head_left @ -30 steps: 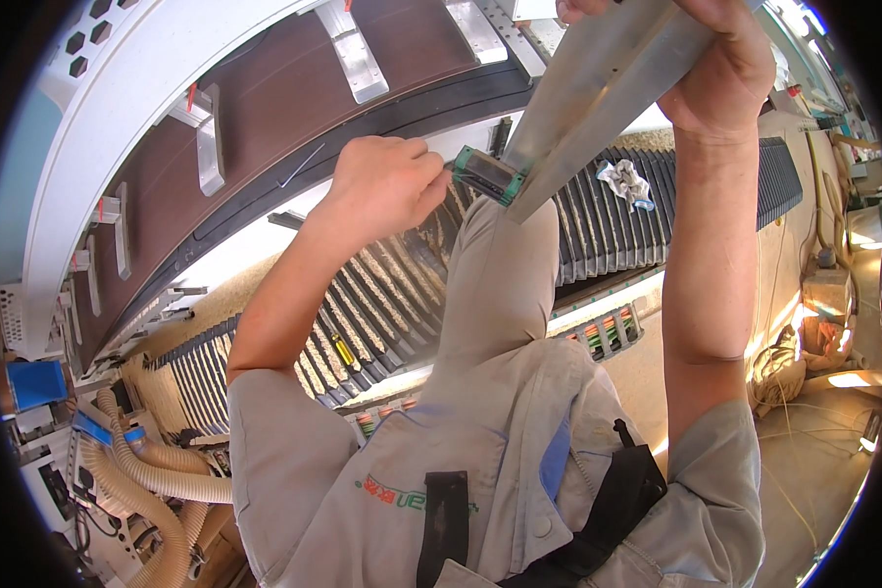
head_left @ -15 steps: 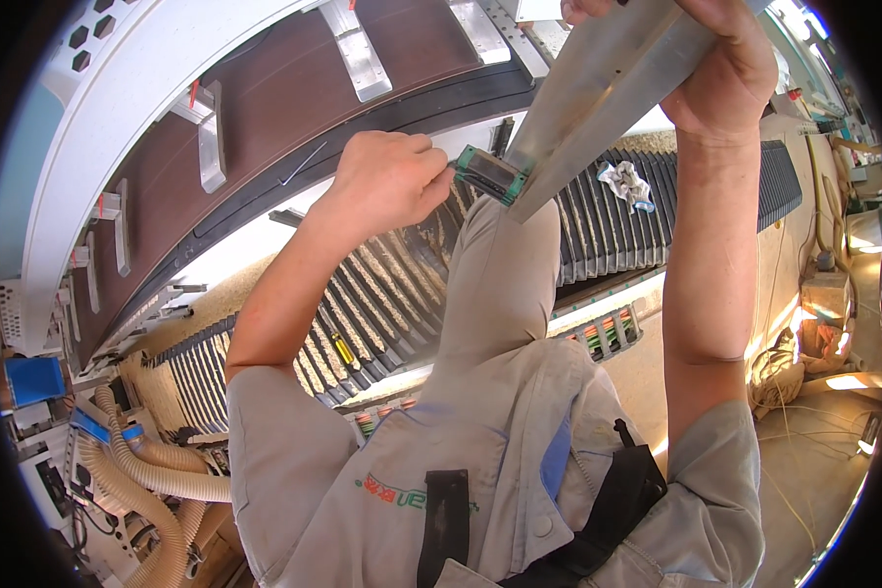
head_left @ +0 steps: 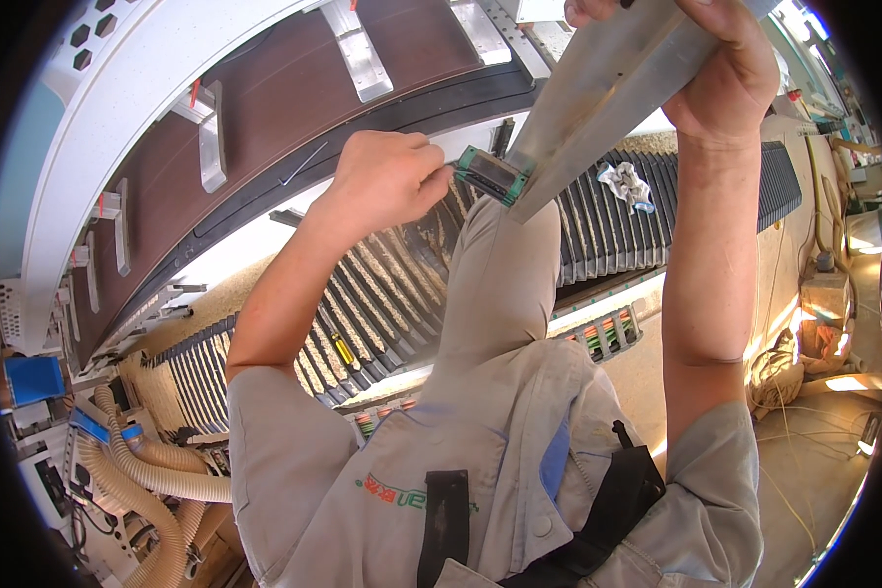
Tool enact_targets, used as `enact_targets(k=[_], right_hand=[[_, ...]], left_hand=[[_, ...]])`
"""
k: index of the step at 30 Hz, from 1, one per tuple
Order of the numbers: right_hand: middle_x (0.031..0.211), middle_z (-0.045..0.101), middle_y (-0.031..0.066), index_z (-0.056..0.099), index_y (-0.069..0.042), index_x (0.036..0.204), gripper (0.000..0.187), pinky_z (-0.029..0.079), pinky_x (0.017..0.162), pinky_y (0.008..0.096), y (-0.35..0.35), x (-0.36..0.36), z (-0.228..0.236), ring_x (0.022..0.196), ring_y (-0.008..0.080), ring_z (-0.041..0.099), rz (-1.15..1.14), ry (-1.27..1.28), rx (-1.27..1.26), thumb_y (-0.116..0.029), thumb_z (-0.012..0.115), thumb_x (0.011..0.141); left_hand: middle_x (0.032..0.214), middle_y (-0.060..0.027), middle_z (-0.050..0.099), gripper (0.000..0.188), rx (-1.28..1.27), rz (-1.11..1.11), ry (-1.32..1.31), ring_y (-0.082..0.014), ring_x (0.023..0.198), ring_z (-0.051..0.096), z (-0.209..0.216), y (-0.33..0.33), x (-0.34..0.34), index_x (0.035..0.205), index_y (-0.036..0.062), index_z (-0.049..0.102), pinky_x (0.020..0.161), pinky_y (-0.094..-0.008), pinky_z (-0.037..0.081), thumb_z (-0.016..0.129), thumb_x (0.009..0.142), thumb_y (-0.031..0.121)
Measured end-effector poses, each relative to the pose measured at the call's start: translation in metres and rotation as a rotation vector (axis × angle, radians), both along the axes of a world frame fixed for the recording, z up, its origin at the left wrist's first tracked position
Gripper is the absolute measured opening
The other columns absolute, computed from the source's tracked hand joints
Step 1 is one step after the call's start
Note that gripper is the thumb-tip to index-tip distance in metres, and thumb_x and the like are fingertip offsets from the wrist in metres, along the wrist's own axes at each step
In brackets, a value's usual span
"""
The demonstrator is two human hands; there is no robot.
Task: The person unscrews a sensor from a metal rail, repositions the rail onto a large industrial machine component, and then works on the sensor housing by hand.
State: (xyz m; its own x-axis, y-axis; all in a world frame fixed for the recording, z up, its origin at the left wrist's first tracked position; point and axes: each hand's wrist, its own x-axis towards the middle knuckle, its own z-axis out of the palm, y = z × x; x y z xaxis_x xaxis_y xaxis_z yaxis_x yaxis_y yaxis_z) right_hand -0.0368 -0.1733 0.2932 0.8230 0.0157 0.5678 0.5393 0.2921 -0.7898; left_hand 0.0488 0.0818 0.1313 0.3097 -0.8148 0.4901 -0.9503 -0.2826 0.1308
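Note:
A long grey metal profile (head_left: 598, 93) slants down from the upper right, its lower end above my knee. My right hand (head_left: 725, 83) is wrapped round its upper part. Fingertips at the profile's far side are partly cut off by the top edge. A green-edged end piece (head_left: 495, 174) with a dark middle sits at the lower end of the profile. My left hand (head_left: 390, 181) is closed in a pinch right beside that piece's left edge. What lies between its fingertips is too small to make out.
A thin L-shaped hex key (head_left: 304, 164) lies on the dark machine edge. Below runs a ribbed black bellows cover (head_left: 392, 284) strewn with wood chips, bearing a yellow tool (head_left: 344, 349) and a crumpled white cloth (head_left: 626, 186). Beige hoses (head_left: 181, 480) are at lower left, a cardboard box (head_left: 826, 299) at right.
The fingers of my left hand have shifted very slightly at the end piece. The profile and my right hand stay practically where they were.

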Motion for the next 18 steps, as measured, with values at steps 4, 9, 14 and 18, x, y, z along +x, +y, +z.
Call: enact_targets(k=[4,9,14,18], right_hand=[[0.086,0.068,0.0152,0.059,0.006,0.129,0.061,0.061,0.074,0.0381,-0.002,0.0,0.0,0.076,0.0265,0.07,-0.048,0.001,-0.067,-0.027,0.073,0.079],[0.086,0.068,0.0149,0.059,0.006,0.129,0.061,0.061,0.074,0.0381,-0.005,0.001,-0.003,0.075,0.0263,0.07,0.0,0.004,-0.007,-0.027,0.072,0.079],[0.087,0.068,0.0148,0.059,0.005,0.13,0.061,0.061,0.074,0.0383,0.001,-0.001,-0.001,0.075,0.0261,0.07,0.027,0.007,0.078,-0.028,0.072,0.08],[0.087,0.068,0.0147,0.059,0.005,0.13,0.06,0.061,0.075,0.0385,-0.009,0.002,-0.003,0.075,0.0259,0.07,-0.057,-0.017,-0.088,-0.028,0.072,0.081]], left_hand=[[0.068,-0.004,0.06,0.017,0.005,0.0,-0.014,-0.0277,0.061,0.062,-0.001,-0.002,0.0,0.071,0.0113,0.064,0.052,-0.0398,0.047,0.076,0.081,0.018],[0.068,-0.0039,0.06,0.017,0.021,-0.011,-0.015,-0.0278,0.061,0.062,-0.001,-0.003,0.001,0.071,0.0114,0.064,0.052,-0.0397,0.047,0.076,0.081,0.018],[0.069,-0.0038,0.06,0.017,0.008,0.005,0.017,-0.0277,0.061,0.062,-0.001,-0.002,0.002,0.072,0.0111,0.065,0.052,-0.0397,0.047,0.076,0.082,0.019],[0.069,-0.004,0.06,0.017,0.016,-0.018,0.025,-0.0278,0.06,0.061,0.0,-0.005,0.002,0.072,0.0107,0.065,0.052,-0.0395,0.047,0.076,0.082,0.018]])
